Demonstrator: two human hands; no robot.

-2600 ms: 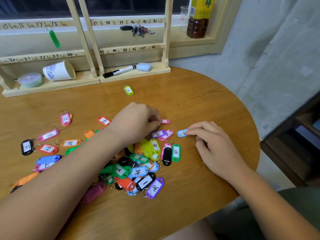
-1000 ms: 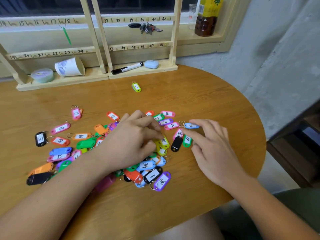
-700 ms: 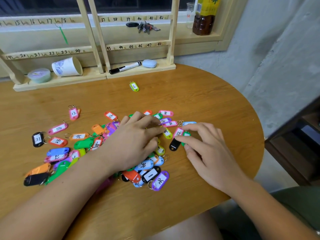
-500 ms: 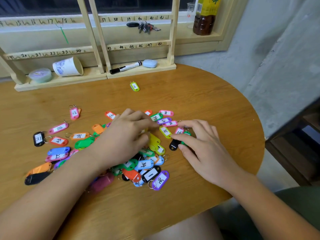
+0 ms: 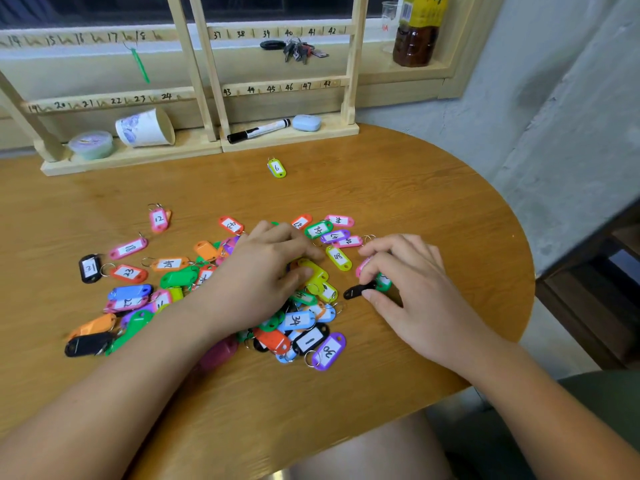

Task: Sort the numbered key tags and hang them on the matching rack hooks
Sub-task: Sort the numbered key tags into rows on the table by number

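Key tags (image 5: 298, 320) heaped mid-table (image 5: 415, 188); rack (image 5: 284, 86) at far edge. Left hand (image 5: 263, 271) curled over yellow tags (image 5: 313, 271); I cannot tell if it grips. Right hand (image 5: 412, 285): thumb and forefinger pinch black tag (image 5: 355, 292). I judge tags light, rigid, slick on wood, rings prone to snag. Take by body edges, ring left free.

1. A white paper cup (image 5: 145, 128) lies on its side, just beside a small lidded tub (image 5: 90, 144).
2. A black-capped marker (image 5: 258, 130) lies near a pale blue case (image 5: 306, 122).
3. A bunch of keys (image 5: 298, 50) lies left of a yellow-labelled brown bottle (image 5: 417, 32).
4. Round wooden table (image 5: 415, 188).
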